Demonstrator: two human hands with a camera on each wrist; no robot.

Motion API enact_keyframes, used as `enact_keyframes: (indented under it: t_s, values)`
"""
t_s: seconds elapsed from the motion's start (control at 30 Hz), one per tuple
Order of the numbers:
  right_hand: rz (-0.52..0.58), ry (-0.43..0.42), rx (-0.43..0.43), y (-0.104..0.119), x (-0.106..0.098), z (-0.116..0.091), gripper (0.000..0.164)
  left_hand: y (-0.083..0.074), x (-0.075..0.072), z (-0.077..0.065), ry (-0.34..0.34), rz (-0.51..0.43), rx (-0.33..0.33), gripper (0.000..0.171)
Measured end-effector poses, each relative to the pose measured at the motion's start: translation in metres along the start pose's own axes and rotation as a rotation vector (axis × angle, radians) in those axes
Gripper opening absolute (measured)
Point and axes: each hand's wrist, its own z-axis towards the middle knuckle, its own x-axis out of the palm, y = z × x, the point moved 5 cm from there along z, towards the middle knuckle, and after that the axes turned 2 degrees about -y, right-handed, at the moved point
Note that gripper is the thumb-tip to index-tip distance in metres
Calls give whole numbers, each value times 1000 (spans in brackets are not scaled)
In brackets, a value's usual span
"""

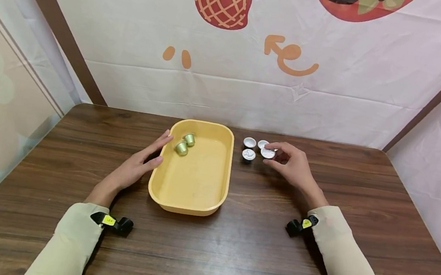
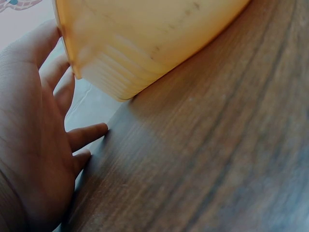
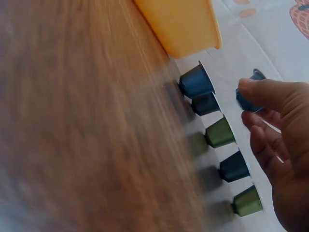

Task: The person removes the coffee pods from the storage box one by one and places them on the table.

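Note:
My right hand [image 1: 294, 166] pinches a blue coffee capsule [image 3: 250, 93] between thumb and fingers; its silver lid faces up in the head view. Beneath and beside that hand, more capsules stand lid up on the table, among them a blue capsule [image 3: 195, 81] and a green capsule [image 3: 220, 132]; the hand hides some of them from the head camera. Against the left side of a yellow tray [image 1: 194, 206] lies my left hand [image 1: 133, 167], fingers spread and touching the rim. Two green-gold capsules [image 1: 182, 147] lie in the tray's far left part.
The brown wooden table [image 1: 203, 257] ends at a printed cloth backdrop [image 1: 226, 96] just behind the tray and capsules. More cloth hangs at the left and right sides. A black wrist camera [image 1: 112, 223] sits at the left sleeve, another camera [image 1: 301, 226] at the right.

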Motion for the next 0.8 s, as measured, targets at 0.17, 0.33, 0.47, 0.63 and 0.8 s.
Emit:
enact_keyframes:
  t_s: [0.17,0.33,0.47,0.63,0.8]
  values:
    - [20,7,2,-8,8,-5,34,-1,1,0,-2,2,2,54]
    - [12,-9,35,-16,12,-9,32,-1,1,0,1,2,2,54]
    - [11,-7,44,-20,13,-11,31,-1,1,0,2,-1,0,55]
    - [15,4,37,-21,15,-11,30,-3,0,0,-2,-2,-9,55]
    - [12,26,39,-23,16,-11,30,-3,0,0,-1,-6,-8,55]
